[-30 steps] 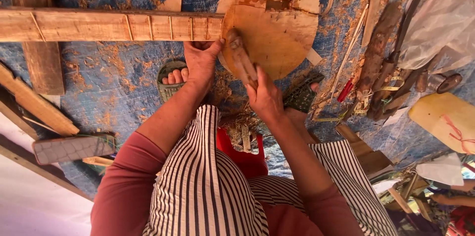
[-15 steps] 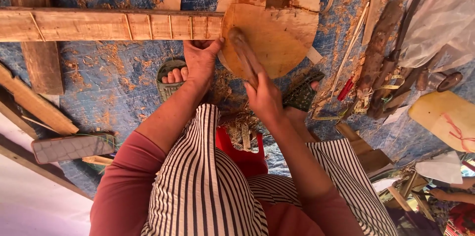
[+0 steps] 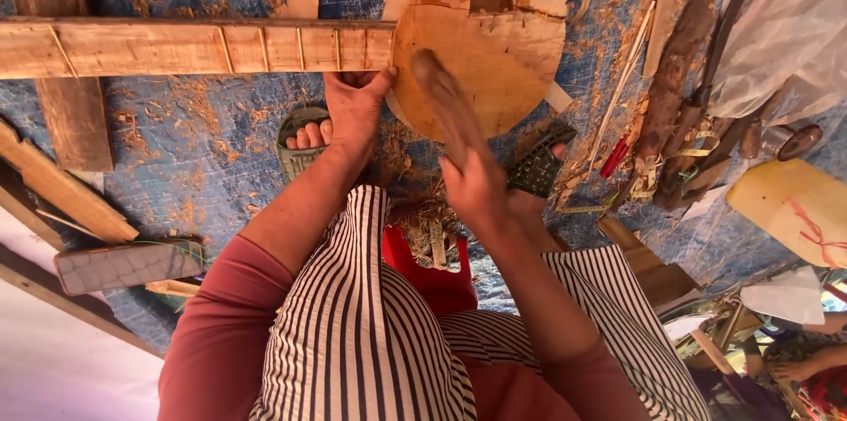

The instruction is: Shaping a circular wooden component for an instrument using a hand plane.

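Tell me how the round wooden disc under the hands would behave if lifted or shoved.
The round wooden disc looks stiff, so it should lift without flopping. The dark crack near its top edge suggests a piece may split off under strain. Lying flat on another disc on the blue tarp, with the left hand at its rim, it would probably slide, not roll.
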